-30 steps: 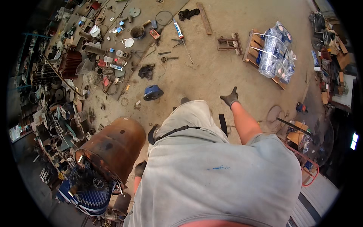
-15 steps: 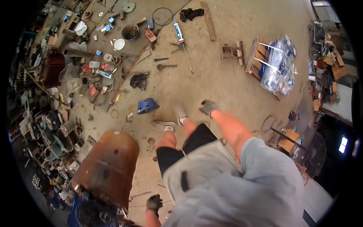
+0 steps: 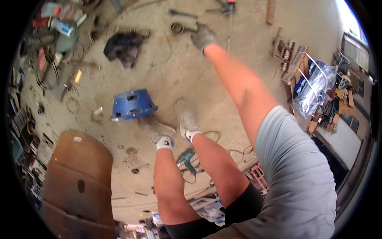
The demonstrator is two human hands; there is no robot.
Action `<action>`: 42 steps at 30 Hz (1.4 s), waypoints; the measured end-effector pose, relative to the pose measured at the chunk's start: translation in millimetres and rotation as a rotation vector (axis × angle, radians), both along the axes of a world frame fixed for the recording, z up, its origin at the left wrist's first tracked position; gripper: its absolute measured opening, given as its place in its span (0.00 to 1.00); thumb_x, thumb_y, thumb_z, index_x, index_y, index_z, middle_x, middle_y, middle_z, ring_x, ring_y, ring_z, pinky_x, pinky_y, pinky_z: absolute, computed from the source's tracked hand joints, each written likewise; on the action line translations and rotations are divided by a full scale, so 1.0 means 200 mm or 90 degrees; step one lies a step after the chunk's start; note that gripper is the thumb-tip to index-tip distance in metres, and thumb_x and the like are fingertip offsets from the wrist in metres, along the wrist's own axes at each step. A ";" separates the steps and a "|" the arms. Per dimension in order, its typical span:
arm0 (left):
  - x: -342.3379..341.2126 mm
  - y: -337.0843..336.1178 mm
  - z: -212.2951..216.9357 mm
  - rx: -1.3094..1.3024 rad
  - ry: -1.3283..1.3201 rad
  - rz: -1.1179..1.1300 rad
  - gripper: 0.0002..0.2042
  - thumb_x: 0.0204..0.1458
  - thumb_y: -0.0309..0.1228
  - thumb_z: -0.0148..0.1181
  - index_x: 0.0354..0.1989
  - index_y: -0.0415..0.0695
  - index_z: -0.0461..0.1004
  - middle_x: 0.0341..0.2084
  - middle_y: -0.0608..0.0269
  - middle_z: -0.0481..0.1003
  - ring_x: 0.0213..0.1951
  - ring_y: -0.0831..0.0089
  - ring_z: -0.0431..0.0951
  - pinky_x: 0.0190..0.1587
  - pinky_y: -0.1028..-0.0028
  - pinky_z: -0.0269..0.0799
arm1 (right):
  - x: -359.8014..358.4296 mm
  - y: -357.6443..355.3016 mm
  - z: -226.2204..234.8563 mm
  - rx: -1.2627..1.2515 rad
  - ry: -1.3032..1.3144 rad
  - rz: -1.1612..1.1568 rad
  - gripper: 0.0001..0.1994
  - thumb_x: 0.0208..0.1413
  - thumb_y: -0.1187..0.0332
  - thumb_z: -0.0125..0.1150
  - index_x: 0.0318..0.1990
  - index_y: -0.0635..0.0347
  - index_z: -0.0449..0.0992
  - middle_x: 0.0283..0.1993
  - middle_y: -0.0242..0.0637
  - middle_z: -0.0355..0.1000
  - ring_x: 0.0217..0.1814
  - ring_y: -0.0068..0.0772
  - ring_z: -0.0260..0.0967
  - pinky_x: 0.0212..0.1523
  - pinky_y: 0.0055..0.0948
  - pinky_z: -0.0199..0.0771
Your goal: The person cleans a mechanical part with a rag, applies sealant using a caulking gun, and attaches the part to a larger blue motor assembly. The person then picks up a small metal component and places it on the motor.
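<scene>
My right hand (image 3: 204, 38), in a dark grey glove, reaches far forward over the floor. Its fingers look apart, at the handle end of a dark ring-headed wrench (image 3: 177, 28); whether they touch it is unclear. A dark bar-shaped tool (image 3: 182, 14) lies just beyond the wrench. To the right of the hand, a thin rod with a red fitting (image 3: 230, 2) runs along the floor. My left hand is out of view. In front of my shoes sits a blue slotted metal housing (image 3: 134, 104).
A rusty drum (image 3: 78, 175) stands at my left. A black cloth (image 3: 125, 48) lies ahead. Behind my legs lies a green power tool (image 3: 187, 160) with a cord. Plastic-wrapped goods on a pallet (image 3: 315, 88) stand to the right, and clutter lines the left side.
My body has bent forward and my right hand has moved from beside my leg out to the wrench. My left hand has left the view.
</scene>
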State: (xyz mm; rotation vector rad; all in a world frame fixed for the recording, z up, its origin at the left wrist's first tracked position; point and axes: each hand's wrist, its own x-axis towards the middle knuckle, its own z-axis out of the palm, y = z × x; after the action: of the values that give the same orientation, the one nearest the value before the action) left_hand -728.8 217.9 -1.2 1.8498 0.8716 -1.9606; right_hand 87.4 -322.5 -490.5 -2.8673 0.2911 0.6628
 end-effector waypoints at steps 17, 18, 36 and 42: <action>0.61 -0.43 0.13 0.240 0.040 0.507 0.20 0.68 0.45 0.63 0.55 0.40 0.84 0.35 0.59 0.86 0.30 0.73 0.85 0.33 0.70 0.83 | -0.83 0.18 -0.37 -0.035 0.204 -0.057 0.29 0.65 0.48 0.70 0.67 0.54 0.75 0.67 0.54 0.74 0.70 0.55 0.75 0.71 0.50 0.74; 0.57 -0.43 0.13 0.238 0.040 0.480 0.21 0.68 0.45 0.63 0.57 0.40 0.84 0.35 0.60 0.86 0.30 0.73 0.85 0.34 0.70 0.83 | -0.87 0.28 -0.33 -0.052 0.215 -0.061 0.30 0.64 0.47 0.70 0.66 0.55 0.76 0.67 0.54 0.75 0.70 0.55 0.75 0.70 0.51 0.74; 0.12 -0.49 1.09 0.225 -0.077 0.612 0.22 0.65 0.49 0.65 0.54 0.42 0.85 0.38 0.56 0.88 0.35 0.68 0.87 0.39 0.66 0.83 | -1.69 -0.58 1.72 0.224 0.234 -0.405 0.36 0.66 0.65 0.60 0.80 0.57 0.55 0.58 0.43 0.81 0.63 0.39 0.77 0.62 0.38 0.80; 0.42 -0.05 1.85 0.427 -0.442 0.409 0.22 0.64 0.49 0.68 0.56 0.45 0.86 0.39 0.58 0.88 0.38 0.71 0.87 0.43 0.69 0.81 | -0.99 -0.71 2.17 0.551 -0.058 -0.717 0.25 0.73 0.62 0.53 0.74 0.60 0.65 0.66 0.45 0.76 0.69 0.38 0.73 0.70 0.36 0.73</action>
State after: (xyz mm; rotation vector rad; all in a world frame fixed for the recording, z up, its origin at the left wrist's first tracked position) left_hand -643.8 207.3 367.9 1.9816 1.6941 -0.5972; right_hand -111.4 -464.8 -55.9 -1.5315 1.1272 0.2814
